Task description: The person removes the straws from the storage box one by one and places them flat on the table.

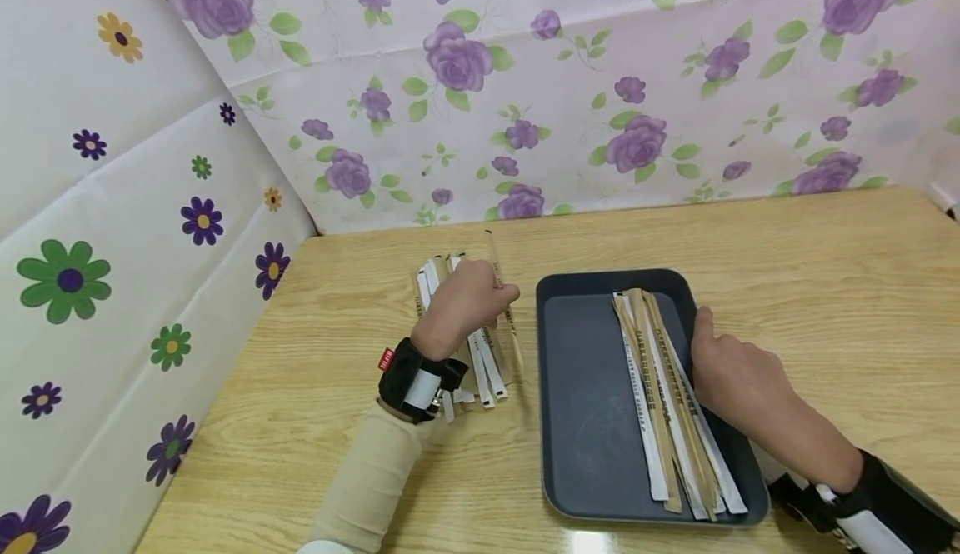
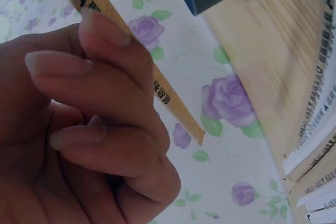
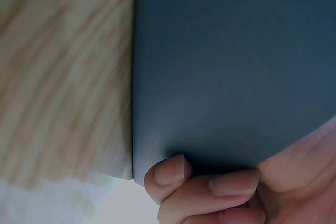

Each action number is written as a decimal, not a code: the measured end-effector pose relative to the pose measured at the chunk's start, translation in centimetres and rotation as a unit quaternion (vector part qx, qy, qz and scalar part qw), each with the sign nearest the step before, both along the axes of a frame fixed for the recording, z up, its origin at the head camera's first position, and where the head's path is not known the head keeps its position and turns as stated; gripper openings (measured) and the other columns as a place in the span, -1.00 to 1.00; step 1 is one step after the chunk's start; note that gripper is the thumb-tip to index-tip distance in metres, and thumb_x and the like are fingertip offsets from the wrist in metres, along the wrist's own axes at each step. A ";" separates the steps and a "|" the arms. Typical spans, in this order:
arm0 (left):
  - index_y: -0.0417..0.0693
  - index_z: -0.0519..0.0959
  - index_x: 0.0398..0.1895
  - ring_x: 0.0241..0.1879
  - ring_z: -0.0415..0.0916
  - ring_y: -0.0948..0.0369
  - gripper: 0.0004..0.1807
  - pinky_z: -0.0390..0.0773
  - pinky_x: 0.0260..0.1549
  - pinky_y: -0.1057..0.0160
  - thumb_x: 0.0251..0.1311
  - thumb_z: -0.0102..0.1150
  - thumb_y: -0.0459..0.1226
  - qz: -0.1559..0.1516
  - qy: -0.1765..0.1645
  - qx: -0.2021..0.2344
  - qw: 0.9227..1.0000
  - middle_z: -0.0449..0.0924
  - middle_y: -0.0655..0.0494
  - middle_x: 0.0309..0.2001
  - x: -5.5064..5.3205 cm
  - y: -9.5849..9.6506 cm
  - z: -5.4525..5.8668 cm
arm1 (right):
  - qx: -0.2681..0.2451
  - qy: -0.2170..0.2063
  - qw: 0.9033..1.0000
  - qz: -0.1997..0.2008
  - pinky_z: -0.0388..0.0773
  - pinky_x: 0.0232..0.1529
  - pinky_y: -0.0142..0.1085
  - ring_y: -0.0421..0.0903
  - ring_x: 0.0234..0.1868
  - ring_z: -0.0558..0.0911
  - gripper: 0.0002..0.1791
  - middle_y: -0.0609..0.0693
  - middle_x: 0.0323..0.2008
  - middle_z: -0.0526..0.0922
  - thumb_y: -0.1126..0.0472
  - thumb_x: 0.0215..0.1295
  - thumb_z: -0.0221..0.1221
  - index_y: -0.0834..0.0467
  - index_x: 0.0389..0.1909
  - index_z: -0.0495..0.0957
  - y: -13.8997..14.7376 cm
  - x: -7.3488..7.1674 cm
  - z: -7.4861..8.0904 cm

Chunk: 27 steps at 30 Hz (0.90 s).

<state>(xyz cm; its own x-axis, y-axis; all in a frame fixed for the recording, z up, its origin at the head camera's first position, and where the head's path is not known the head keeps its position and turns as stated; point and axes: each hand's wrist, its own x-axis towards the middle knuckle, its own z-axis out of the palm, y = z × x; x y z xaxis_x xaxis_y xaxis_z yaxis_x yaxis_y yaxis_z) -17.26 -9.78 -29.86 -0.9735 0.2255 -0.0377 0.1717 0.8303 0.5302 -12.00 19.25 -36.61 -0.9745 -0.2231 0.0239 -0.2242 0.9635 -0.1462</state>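
My left hand point(image 1: 467, 297) pinches a brown paper-wrapped straw point(image 1: 512, 333) between thumb and fingers. In the left wrist view this straw point(image 2: 181, 113) slants past the curled fingers, with dark print on its wrapper. Beneath and behind that hand lies a loose pile of white and brown wrapped straws point(image 1: 487, 366) on the table, partly hidden. My right hand point(image 1: 738, 371) holds the right side of a dark grey tray point(image 1: 581, 404). Its curled fingertips point(image 3: 170, 170) press on the tray's outer wall point(image 3: 226, 77). Several white and brown wrapped straws point(image 1: 667, 404) lie lengthwise in the tray's right half.
The wood-grain table point(image 1: 300, 421) ends at the back against a cloth with purple roses point(image 1: 457, 58). At the left hangs a white cloth with coloured flowers point(image 1: 67, 279). Black bands are strapped round both wrists.
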 end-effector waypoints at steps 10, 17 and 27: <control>0.03 0.16 -0.91 -0.84 0.13 0.20 -0.51 -0.06 -0.77 0.30 0.20 -0.06 -0.32 0.042 -0.023 -0.074 0.996 0.31 0.08 -0.83 -0.4 -1.0 -0.8 | 0.001 -0.002 1.000 0.001 0.25 -0.87 -0.22 -0.07 -0.84 0.33 -0.23 0.06 -0.84 0.36 0.42 -0.01 0.13 0.68 0.19 0.01 -0.1 -0.1 0.1; 0.02 0.21 -0.88 -0.79 0.16 0.19 -0.52 0.01 -0.76 0.27 0.24 -0.06 -0.28 0.048 -0.055 -0.106 0.992 0.29 0.09 -0.81 -0.4 -1.4 -1.3 | 0.000 -0.009 1.000 -0.003 0.25 -0.86 -0.22 -0.07 -0.83 0.33 -0.24 0.07 -0.84 0.36 0.43 0.00 0.11 0.67 0.19 0.00 -0.1 -0.1 0.1; 0.00 0.25 -0.91 -0.82 0.33 0.21 -0.55 0.22 -0.86 0.33 0.14 -0.04 -0.36 0.077 -0.081 -0.127 0.986 0.43 0.05 -0.81 -0.8 -1.8 -1.7 | 0.000 -0.003 1.000 -0.001 0.24 -0.87 -0.23 -0.08 -0.85 0.32 -0.23 0.05 -0.86 0.34 0.44 -0.01 0.11 0.68 0.19 0.00 -0.1 0.1 0.1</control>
<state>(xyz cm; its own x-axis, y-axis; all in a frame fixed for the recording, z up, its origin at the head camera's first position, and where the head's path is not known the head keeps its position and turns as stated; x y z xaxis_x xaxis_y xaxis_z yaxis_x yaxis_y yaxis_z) -18.03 -11.57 -31.56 -0.9720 0.0396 -0.2318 -0.0357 0.9495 0.3119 -11.91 19.18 -36.50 -0.9749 -0.2219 0.0178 -0.2221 0.9638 -0.1473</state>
